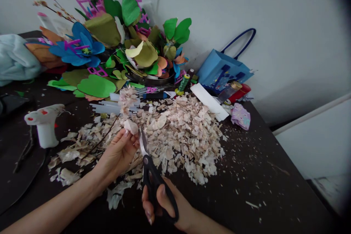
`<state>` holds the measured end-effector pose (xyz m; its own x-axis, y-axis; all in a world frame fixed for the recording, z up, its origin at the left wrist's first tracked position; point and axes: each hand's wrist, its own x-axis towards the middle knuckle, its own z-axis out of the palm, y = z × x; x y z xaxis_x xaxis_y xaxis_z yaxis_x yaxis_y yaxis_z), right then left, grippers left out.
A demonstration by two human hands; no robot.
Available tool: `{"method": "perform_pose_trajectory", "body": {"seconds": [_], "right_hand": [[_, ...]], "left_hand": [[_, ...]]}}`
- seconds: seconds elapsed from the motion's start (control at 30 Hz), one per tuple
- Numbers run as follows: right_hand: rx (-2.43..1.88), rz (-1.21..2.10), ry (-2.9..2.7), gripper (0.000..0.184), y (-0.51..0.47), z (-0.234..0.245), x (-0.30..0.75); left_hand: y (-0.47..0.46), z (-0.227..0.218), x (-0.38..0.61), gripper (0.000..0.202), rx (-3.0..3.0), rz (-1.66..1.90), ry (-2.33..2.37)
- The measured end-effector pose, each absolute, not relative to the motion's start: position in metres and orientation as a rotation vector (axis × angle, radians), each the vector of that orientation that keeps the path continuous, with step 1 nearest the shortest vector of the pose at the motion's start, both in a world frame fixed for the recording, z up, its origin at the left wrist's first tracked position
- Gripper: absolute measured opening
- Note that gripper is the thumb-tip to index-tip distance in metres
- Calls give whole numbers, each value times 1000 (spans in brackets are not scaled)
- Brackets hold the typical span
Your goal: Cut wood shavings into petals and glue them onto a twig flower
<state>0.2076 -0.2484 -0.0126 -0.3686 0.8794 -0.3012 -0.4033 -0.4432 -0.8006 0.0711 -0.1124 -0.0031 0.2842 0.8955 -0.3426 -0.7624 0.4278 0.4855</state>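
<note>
Between the thumb and fingers of my left hand (122,148) is a pale, papery petal piece (131,127), pinched near its lower edge. My right hand (164,201) grips black-handled scissors (146,161), thumb and fingers through the loops. Their blades point up and away, nearly together, with the tips right beside the petal piece; whether they touch it I cannot tell. Beneath and beyond both hands spreads a heap of beige and whitish petal scraps (186,131). A thin twig with pale pink petals (127,98) at its top lies just past my left hand.
To the left stands a white hot glue gun (44,124) with its cord. Translucent glue sticks (109,106) lie behind the heap. Colourful felt flowers (82,49) fill the back, near a green thread spool (182,85), a white strip (210,102) and a blue bag (223,69).
</note>
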Motion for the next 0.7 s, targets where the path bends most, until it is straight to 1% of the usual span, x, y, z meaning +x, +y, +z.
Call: {"method": "perform_pose_trajectory", "body": {"seconds": [0.23, 0.7], "right_hand": [[-860, 1949, -737, 70, -252, -19, 206], [-873, 1886, -744, 66, -252, -19, 207]], "left_hand": [[-113, -4, 76, 19, 152, 1211, 704], [-118, -15, 77, 18, 234, 1144, 649]]}}
